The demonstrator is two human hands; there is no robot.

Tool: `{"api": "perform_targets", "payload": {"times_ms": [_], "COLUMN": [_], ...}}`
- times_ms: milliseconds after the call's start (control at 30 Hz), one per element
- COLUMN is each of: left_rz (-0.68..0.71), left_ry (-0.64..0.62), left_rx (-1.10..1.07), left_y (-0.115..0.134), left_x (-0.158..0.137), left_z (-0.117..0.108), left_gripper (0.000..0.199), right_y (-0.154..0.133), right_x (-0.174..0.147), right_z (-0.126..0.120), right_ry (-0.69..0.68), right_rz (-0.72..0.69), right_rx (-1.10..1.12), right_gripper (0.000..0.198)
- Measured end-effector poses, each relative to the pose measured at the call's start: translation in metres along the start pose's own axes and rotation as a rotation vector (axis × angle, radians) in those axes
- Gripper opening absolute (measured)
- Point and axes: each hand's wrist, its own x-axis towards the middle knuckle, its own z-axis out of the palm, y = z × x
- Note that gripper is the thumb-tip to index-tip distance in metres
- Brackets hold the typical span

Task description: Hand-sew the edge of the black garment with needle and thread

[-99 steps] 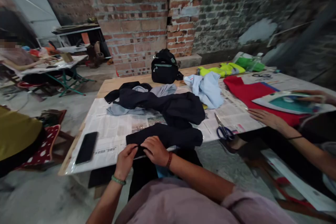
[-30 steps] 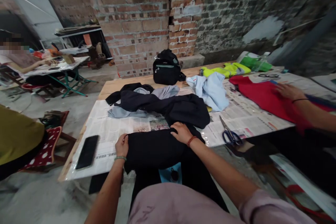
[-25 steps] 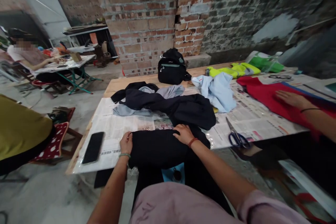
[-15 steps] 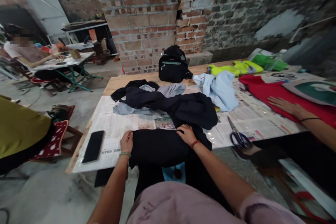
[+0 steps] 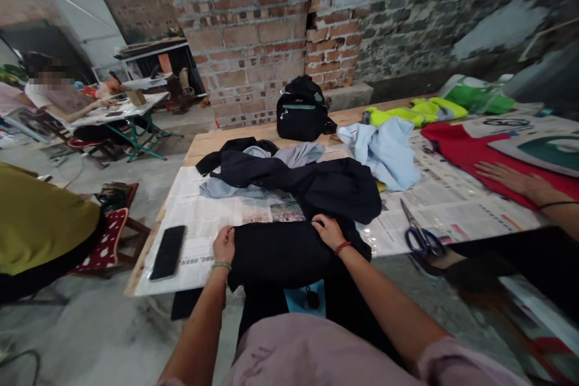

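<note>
A piece of black cloth [image 5: 275,253] hangs over the table's front edge, close to my body. My left hand [image 5: 224,245] pinches its upper left corner, and a green bead bracelet circles that wrist. On the upper right edge of the same cloth my right hand [image 5: 329,231] is closed, fingertips gripping the fabric; a red bracelet is on this wrist. Just behind lies a crumpled dark navy garment [image 5: 339,190], which meets the black cloth near my right hand. Grey fabric [image 5: 301,154] shows beneath and behind the navy garment.
A phone [image 5: 168,252] lies at the table's left corner. Scissors [image 5: 420,235] rest right of my right hand, near the front edge. Behind are a black bag [image 5: 302,111] and a light blue garment [image 5: 384,148]. Another person's hand [image 5: 511,181] lies on red cloth [image 5: 456,139] at the right.
The view has shifted slightly, so everything appears a little further right. Both my hands keep their hold on the black cloth, with hardly any movement.
</note>
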Motion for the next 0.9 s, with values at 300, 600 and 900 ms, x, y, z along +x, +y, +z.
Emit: {"api": "perform_targets", "payload": {"times_ms": [300,600,900], "left_rz": [-0.009,-0.019,-0.003], "left_ry": [-0.004,-0.021,-0.019], "left_rx": [0.011,0.001,0.025], "left_y": [0.002,-0.0002,0.0019], "left_x": [0.0002,0.003,0.0033], "left_z": [-0.0014,0.0009,0.0007], "left_gripper": [0.028,0.028,0.029], "right_y": [0.0032,0.0056,0.0045], "right_x": [-0.0022,-0.0004,-0.0011], "right_z": [-0.0039,-0.0042,-0.0033], "right_ry": [-0.016,-0.013,-0.018], "right_rz": [0.091,0.02,-0.069], "right_rx": [0.066,0.099,0.03], "right_gripper": [0.037,0.028,0.016]}}
